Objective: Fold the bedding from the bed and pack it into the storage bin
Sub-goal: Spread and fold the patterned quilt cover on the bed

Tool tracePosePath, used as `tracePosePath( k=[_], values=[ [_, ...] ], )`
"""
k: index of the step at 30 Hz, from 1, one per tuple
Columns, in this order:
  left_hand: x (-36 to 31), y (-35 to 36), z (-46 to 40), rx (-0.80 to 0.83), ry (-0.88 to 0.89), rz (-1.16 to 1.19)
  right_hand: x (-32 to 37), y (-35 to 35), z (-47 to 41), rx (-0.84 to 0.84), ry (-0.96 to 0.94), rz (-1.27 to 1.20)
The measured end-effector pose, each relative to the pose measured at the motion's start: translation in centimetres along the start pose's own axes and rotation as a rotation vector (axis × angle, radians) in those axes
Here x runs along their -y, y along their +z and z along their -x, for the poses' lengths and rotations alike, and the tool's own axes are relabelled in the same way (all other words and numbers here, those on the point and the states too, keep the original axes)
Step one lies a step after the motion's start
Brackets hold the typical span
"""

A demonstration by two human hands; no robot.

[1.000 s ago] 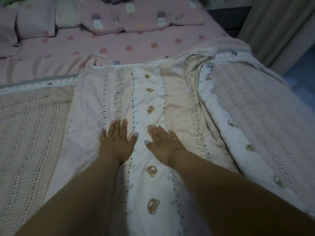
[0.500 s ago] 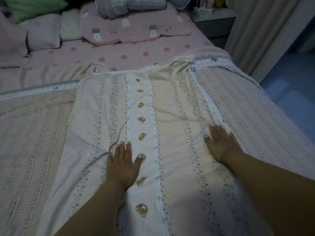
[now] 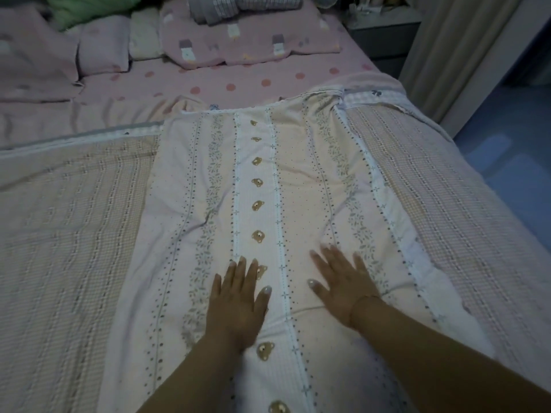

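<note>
Since the quilt (image 3: 268, 189) spreads over most of the bed (image 3: 238, 81), from the near edge up toward the pillows (image 3: 238, 46) at the far edge, it will likely handle as bulky, soft and limp: light per layer, no stiffness, prone to sliding out of line. Both side flaps are folded in, meeting as a long bear-print strip down the middle, checked underside showing to either side. Best hold, in my judgement: the far corners of that strip, or its folded long edges, pinched through all layers. The bed gives under pressure. Curtain (image 3: 465, 40) and floor lie off the right edge; no bin in view. Left hand (image 3: 237, 302) and right hand (image 3: 343, 289) lie flat, fingers straight, pressing the strip near the near edge, gripping nothing.
</note>
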State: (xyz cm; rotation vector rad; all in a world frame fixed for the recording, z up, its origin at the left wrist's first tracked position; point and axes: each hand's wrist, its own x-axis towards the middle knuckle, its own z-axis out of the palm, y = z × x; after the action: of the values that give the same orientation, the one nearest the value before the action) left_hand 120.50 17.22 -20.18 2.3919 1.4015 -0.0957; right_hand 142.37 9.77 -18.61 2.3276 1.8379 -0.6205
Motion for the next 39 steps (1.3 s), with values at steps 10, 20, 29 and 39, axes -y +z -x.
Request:
tracePosePath(
  k=[10, 20, 29, 39],
  values=[
    [-0.3, 0.9, 9.9, -0.01, -0.146, 0.001, 1.1, 0.8, 6.9, -0.023, 0.089, -0.021],
    [-1.8, 4.1, 22.5, 0.175, -0.194, -0.066, -1.5, 4.5, 15.5, 0.175, 0.237, 0.031],
    [-3.2, 3.4, 30.8, 0.334, -0.404, -0.102, -2.5, 4.9, 22.3, 0.285, 0.288, 0.005],
    [-5.8, 4.7, 36.7, 0.377, -0.448, -0.005, 5.0, 9.5, 31.2, 0.267, 0.227, -0.083]
  ],
)
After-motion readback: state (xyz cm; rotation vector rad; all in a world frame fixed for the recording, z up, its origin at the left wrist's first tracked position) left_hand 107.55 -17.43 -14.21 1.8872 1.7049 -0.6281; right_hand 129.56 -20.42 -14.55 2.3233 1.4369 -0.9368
